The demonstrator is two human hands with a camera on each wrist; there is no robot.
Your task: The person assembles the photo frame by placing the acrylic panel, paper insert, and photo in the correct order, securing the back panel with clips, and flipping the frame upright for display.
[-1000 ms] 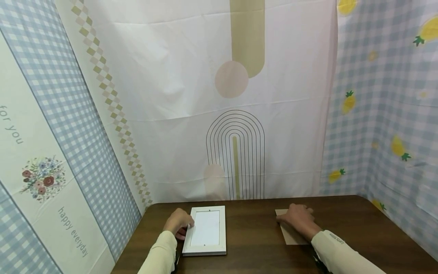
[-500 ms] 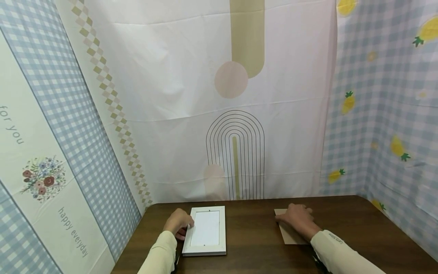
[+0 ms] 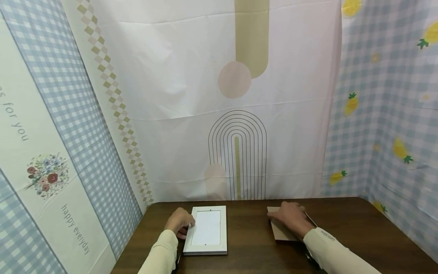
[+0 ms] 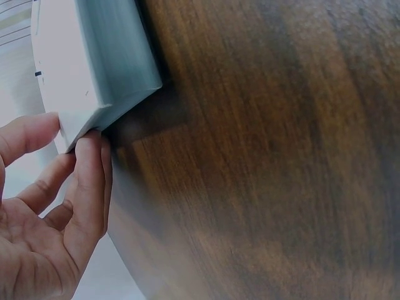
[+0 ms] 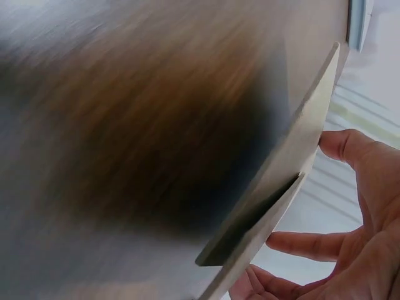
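A white picture frame (image 3: 223,230) lies flat on the table, with a white panel and small dark tabs inside its border. My left hand (image 3: 179,221) pinches its left edge; in the left wrist view the thumb is on the upper face and the fingers (image 4: 90,181) press the side. To the right, my right hand (image 3: 292,220) grips a brown frame backing board (image 3: 278,229) between thumb and fingers. The right wrist view shows the board (image 5: 306,119) tilted, its stand flap (image 5: 253,240) angled out from it. The hand covers part of the board in the head view.
Both hands work over a dark brown wooden table (image 3: 246,243). A white patterned cloth (image 3: 171,152) hangs behind it, with checked cloths (image 3: 356,152) at the sides. Bare tabletop lies between the frame and the board.
My right hand has moved slightly left and away from me with the backing board, whose right edge now shows behind the hand. The left hand stays on the picture frame; the head view has shifted slightly.
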